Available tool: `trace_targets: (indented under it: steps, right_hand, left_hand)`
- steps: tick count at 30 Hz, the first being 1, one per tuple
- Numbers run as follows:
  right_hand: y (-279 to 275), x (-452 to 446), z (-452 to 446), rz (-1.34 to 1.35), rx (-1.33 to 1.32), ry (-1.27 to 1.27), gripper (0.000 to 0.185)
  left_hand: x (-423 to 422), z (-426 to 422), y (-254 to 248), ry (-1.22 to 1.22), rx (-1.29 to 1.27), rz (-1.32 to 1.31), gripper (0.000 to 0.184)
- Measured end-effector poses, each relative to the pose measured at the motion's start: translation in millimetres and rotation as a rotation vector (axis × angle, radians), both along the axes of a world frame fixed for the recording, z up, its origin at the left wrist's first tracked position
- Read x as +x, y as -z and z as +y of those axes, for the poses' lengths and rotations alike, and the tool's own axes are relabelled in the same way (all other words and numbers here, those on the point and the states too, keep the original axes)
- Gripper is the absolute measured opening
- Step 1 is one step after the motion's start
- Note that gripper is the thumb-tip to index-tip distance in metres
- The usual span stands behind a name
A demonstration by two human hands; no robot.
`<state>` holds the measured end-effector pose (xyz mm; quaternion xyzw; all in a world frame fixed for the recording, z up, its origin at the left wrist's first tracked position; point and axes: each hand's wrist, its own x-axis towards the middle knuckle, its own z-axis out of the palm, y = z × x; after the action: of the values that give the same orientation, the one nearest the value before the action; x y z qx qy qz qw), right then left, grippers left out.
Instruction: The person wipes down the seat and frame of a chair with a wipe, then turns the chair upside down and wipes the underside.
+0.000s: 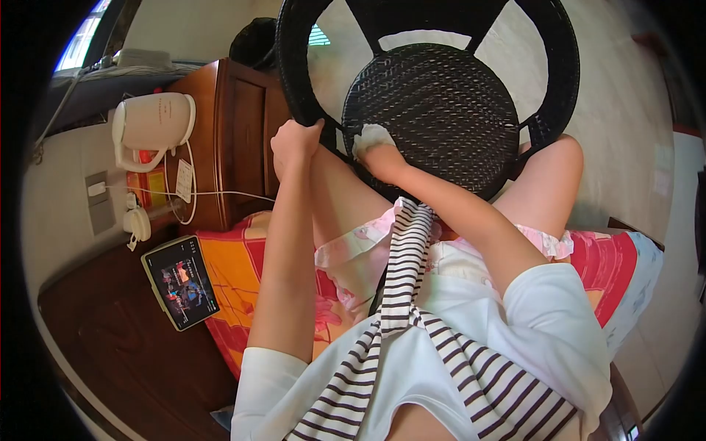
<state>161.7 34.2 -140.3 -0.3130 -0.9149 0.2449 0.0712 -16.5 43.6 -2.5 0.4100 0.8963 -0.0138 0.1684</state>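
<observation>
A black woven chair (pixel 434 110) with a round seat and a curved arm frame stands between my knees. At the left end of its frame, my left hand (pixel 296 145) is closed around the armrest. My right hand (pixel 381 159) reaches across to the left edge of the seat. It holds a crumpled white cloth (pixel 373 137) pressed against the woven surface, and the fingers are partly hidden by the cloth.
A wooden cabinet (pixel 239 140) stands to the left, with a white electric kettle (pixel 154 121) beside it and a white cable across its front. A tablet (pixel 182 283) with a lit screen lies by the red and orange bedding (pixel 228 287). A black bag-like object (pixel 254 42) sits behind the cabinet.
</observation>
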Motion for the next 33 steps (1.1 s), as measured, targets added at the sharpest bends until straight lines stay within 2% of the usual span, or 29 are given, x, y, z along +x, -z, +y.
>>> trace_targets:
  steps: [2, 8, 12, 13, 15, 18, 19, 21, 23, 24, 25, 26, 27, 28, 29, 30, 32, 33]
  right_hand:
    - [-4.8, 3.6, -5.1, -0.029, -0.021, 0.054, 0.02]
    - [0.0, 49.7, -28.7, -0.147, 0.044, -0.218, 0.02]
    - [-18.9, 85.6, -41.6, -0.182, 0.069, -0.347, 0.021]
    - [-17.1, 95.5, -44.4, -0.213, -0.003, -0.374, 0.021]
    - [-37.0, 109.5, -44.0, -0.273, -0.151, -0.424, 0.021]
    - [-82.8, 129.3, -28.8, -0.483, -0.182, -0.432, 0.021]
    - [-13.8, 145.4, -32.8, -0.368, 0.018, -0.448, 0.02]
    - [-25.6, 162.5, -7.0, -0.407, -0.004, -0.356, 0.023]
    - [-41.2, 170.9, 11.9, -0.342, -0.107, 0.003, 0.025]
    - [-62.5, 173.3, 25.0, -0.267, -0.047, 0.061, 0.024]
    - [-45.9, 175.1, 37.5, -0.237, -0.076, 0.328, 0.019]
    - [-57.8, 176.3, 54.6, -0.052, 0.007, 0.526, 0.02]
    - [-106.0, 182.4, 83.6, 0.232, 0.206, 0.775, 0.023]
    - [-119.0, 190.8, 97.4, 0.328, 0.281, 0.923, 0.025]
    - [-127.3, 203.4, 113.3, 0.457, 0.574, 0.988, 0.027]
    - [-137.4, 219.3, 126.5, 0.583, 0.665, 1.065, 0.029]
    - [-167.1, 239.4, 141.6, 0.949, 0.512, 1.258, 0.027]
    - [-180.6, 250.6, 151.8, 1.167, 0.528, 1.244, 0.023]
  left_hand:
    - [0.0, 0.1, 0.5, -0.002, -0.004, 0.005, 0.051]
    - [2.7, -2.1, -2.2, -0.038, -0.009, 0.004, 0.054]
    - [4.5, -1.3, -7.3, -0.036, -0.017, -0.012, 0.055]
    - [4.0, -1.0, -7.1, -0.028, -0.017, -0.008, 0.055]
    - [1.5, -1.1, -2.6, -0.011, -0.023, 0.001, 0.056]
    - [-1.2, -1.7, 2.0, 0.0, -0.017, -0.002, 0.056]
    - [-0.2, -2.1, 0.2, -0.001, -0.016, 0.002, 0.056]
    - [3.9, -2.0, -4.5, -0.003, -0.012, 0.005, 0.057]
    - [3.5, -1.3, -4.2, -0.025, -0.029, 0.016, 0.057]
    - [3.5, -0.7, -4.1, -0.035, -0.034, 0.021, 0.057]
    - [3.3, -1.4, -4.5, -0.041, -0.034, -0.002, 0.057]
    - [2.2, -3.1, -5.5, -0.046, -0.032, -0.022, 0.057]
    - [3.5, -0.8, -8.3, -0.049, -0.024, -0.046, 0.057]
    - [5.4, 0.6, -12.5, -0.048, -0.037, -0.058, 0.056]
    - [6.4, 0.6, -13.8, -0.047, -0.038, -0.05, 0.055]
    - [6.6, -0.5, -14.1, -0.047, -0.037, -0.041, 0.055]
    - [6.0, 0.5, -13.7, -0.052, -0.022, -0.039, 0.055]
    - [4.8, -0.1, -13.5, -0.056, -0.013, -0.045, 0.055]
